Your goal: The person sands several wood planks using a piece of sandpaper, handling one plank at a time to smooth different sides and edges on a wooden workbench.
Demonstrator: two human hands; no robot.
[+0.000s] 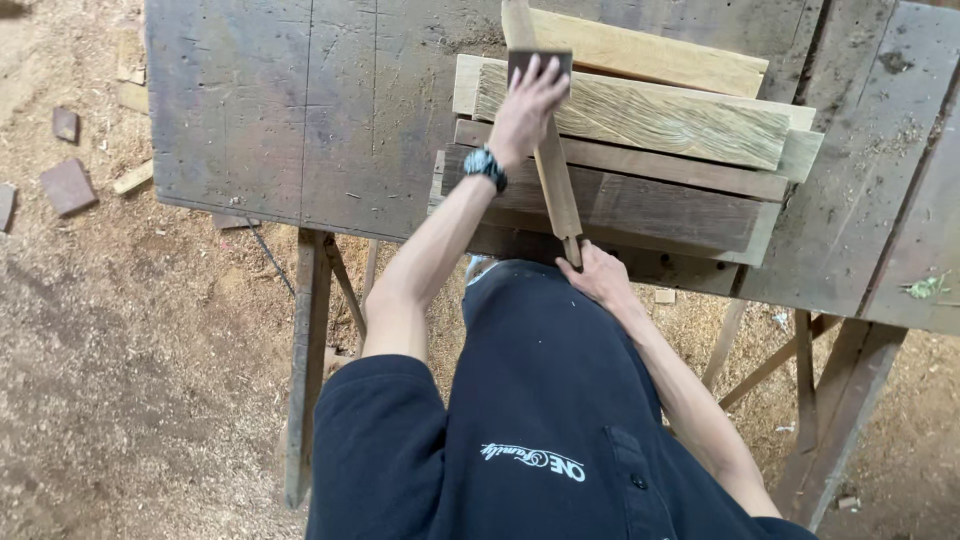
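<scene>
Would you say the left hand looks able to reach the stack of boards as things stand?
Probably yes. The left hand presses a dark block on the wooden strip lying across the stack of boards, with nothing between.

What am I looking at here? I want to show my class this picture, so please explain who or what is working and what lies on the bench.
No machine: a person works with bare hands, and a camera worn on their head looks down. The left hand, with a wristwatch, presses a small dark block onto a long narrow wooden stick. The right hand grips the stick's near end. The stick lies across a stack of rough planks on a worn wooden workbench. Sawdust covers the floor.
</scene>
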